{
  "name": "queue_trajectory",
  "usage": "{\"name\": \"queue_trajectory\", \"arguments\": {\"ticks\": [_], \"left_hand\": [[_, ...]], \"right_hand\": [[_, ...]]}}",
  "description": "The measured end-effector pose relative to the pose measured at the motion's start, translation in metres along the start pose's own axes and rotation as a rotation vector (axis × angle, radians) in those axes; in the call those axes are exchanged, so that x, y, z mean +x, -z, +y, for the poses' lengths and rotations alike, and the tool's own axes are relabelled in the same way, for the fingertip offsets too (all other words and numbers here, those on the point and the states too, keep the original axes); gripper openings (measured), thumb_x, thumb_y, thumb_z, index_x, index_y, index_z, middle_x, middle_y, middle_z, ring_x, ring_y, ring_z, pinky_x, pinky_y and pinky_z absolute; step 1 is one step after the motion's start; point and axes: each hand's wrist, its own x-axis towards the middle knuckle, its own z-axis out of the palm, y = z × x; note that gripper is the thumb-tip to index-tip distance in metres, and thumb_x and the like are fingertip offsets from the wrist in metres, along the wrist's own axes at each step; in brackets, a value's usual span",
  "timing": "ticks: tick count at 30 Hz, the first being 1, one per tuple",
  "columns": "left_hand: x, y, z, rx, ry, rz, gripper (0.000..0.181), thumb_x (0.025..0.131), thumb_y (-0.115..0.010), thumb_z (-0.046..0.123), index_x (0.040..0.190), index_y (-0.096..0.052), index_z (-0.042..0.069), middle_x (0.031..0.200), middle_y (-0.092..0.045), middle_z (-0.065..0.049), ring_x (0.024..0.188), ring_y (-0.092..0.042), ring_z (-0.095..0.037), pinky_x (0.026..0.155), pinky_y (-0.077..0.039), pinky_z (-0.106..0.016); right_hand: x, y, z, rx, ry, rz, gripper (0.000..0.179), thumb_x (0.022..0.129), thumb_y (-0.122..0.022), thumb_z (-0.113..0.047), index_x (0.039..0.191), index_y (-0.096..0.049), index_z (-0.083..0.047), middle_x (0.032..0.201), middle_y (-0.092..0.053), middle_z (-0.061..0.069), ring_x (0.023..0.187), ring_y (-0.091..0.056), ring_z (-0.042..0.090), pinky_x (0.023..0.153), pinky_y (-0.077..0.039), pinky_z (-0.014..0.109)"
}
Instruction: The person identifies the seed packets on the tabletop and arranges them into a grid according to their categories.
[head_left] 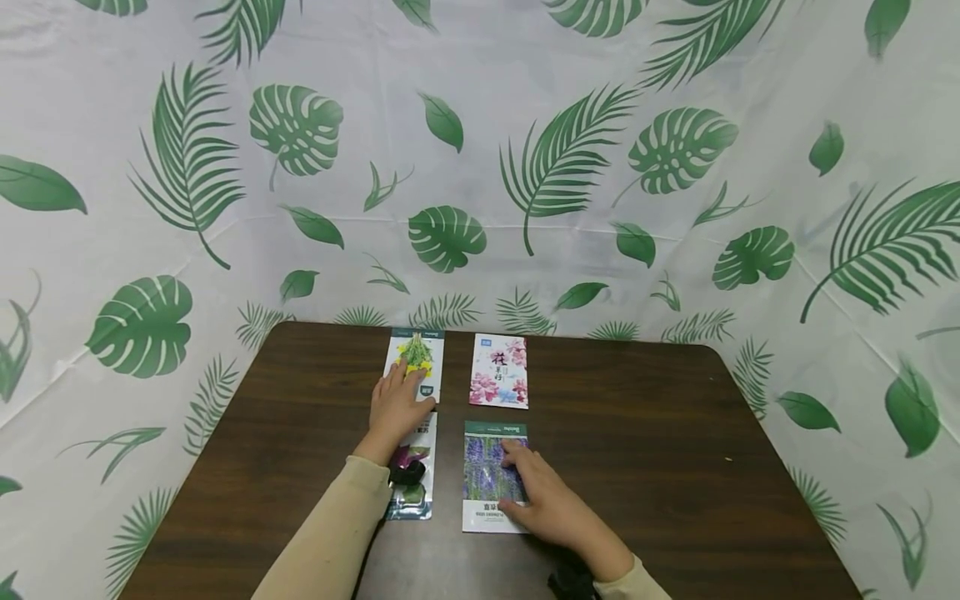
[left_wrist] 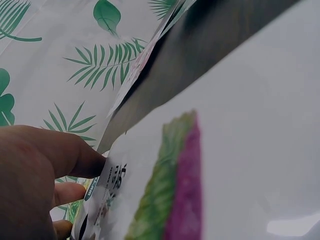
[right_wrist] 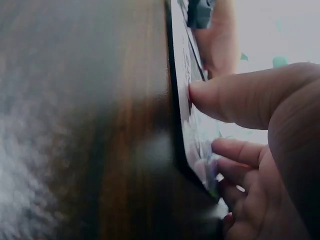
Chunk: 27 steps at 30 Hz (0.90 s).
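Observation:
Four... several flat seed packets lie in two columns on the table. My left hand (head_left: 396, 408) rests over the far left packet with yellow flowers (head_left: 431, 342), its fingers spread on the printed face. Below it, partly hidden by the wrist, lies a packet with a purple and green picture (head_left: 412, 498). My right hand (head_left: 551, 504) touches the lavender-coloured flower packet (head_left: 483, 471) at near right, thumb and fingertips on its face. Beyond that packet lies a white packet with pink blossoms (head_left: 498, 371), apart from both hands.
The dark wooden table (head_left: 637, 433) extends to both sides of the packets. A white cloth with green leaves (head_left: 480, 167) hangs behind and around it. A black strap (head_left: 407, 473) sits on the left wrist.

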Motion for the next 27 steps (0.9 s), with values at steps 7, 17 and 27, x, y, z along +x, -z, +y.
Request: {"name": "queue_trajectory", "arguments": {"ticks": [7,17,27], "left_hand": [[0.0021,-0.0034,-0.0005,-0.026,-0.016,0.029,0.066,0.092,-0.068,0.03,0.153,-0.059,0.009,0.179,-0.027,-0.024,0.168,-0.02,-0.047,0.135,-0.011,-0.067],[0.0024,0.0025,0.0024,-0.097,-0.033,0.09,0.05,0.09,-0.079,0.023,0.136,-0.069,0.003,0.158,-0.042,-0.032,0.161,-0.024,-0.053,0.13,-0.02,-0.071],[0.0052,0.0003,0.0044,-0.078,-0.08,0.201,0.033,0.096,-0.077,0.02,0.124,-0.075,0.002,0.132,-0.056,-0.027,0.135,-0.045,-0.046,0.128,-0.017,-0.069]], "right_hand": [[-0.003,0.0019,0.0076,0.065,-0.023,-0.056,0.064,0.1,-0.081,-0.028,0.156,-0.052,-0.02,0.182,-0.024,0.01,0.171,-0.015,0.04,0.131,-0.026,0.07],[-0.0016,0.004,0.0047,0.055,0.006,-0.047,0.065,0.102,-0.079,-0.03,0.161,-0.05,-0.026,0.178,-0.023,0.016,0.164,-0.028,0.049,0.117,-0.047,0.069],[-0.0014,0.0064,0.0062,0.124,-0.005,-0.019,0.061,0.102,-0.079,-0.031,0.157,-0.054,-0.024,0.178,-0.022,0.018,0.165,-0.025,0.052,0.118,-0.043,0.074]]}}
